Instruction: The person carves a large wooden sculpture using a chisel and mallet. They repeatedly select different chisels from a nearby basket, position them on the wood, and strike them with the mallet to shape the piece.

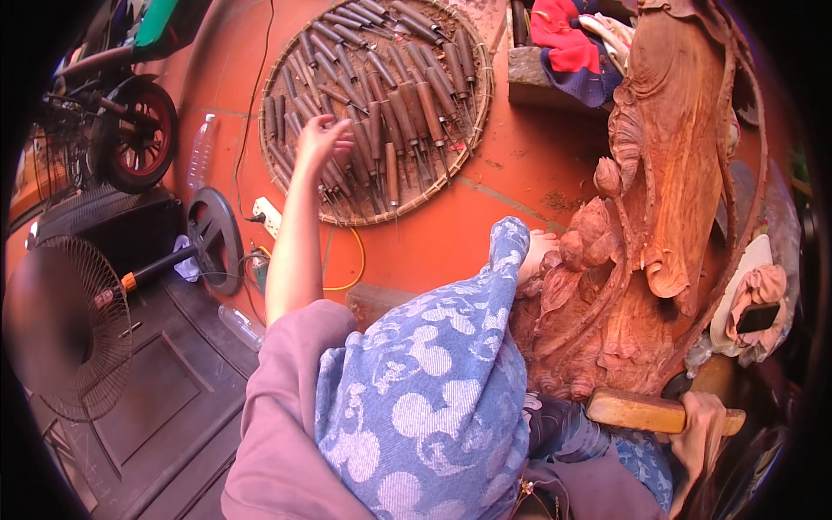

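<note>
My left hand reaches over a round woven tray, its fingers loosely apart with nothing seen in them. Beneath and around it lie many wood-handled carving chisels, packed close together, their metal blades pointing mostly toward me. At the lower right, my right hand is closed around a wooden mallet, a smooth yellow-brown bar held level. Just beyond the mallet rises a reddish-brown wood carving with lotus buds, curling stems and draped folds. My bent leg in blue patterned cloth lies between tray and carving.
At the left, a standing fan rests over a dark panelled board. Plastic bottles, a power strip and a motorbike wheel are nearby. A phone sits on cloth at the right; red-and-blue cloth lies beyond.
</note>
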Available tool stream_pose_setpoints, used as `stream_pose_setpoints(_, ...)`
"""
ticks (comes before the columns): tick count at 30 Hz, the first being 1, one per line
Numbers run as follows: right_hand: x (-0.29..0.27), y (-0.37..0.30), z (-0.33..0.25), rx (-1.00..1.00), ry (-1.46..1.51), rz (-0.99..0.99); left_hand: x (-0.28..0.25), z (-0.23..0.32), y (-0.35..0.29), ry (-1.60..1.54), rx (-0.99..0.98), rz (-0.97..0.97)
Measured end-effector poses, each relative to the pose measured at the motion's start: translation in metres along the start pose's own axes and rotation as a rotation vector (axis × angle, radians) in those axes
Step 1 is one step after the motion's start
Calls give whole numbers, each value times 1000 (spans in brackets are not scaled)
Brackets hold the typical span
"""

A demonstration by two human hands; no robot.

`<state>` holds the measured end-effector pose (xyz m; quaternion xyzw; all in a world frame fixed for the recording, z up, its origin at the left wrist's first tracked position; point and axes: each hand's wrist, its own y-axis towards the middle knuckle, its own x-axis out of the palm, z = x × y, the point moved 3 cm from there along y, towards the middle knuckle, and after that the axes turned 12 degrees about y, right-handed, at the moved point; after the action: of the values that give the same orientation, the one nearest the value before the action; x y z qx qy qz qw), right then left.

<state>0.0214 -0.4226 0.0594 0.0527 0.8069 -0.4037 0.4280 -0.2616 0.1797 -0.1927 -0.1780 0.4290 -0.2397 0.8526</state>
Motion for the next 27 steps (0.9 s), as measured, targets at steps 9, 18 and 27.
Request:
stream_pose_setpoints(9,4,-3,9,-18,22,-6,-98,-103,14,24,-280,304)
stream_pose_setpoints(18,4,-1,7,-43,40,11,-45,-82,-2,335,-305,202)
stream_pose_setpoints(27,-1,-1,11,-101,32,-32,-49,-112,49,746,-169,191)
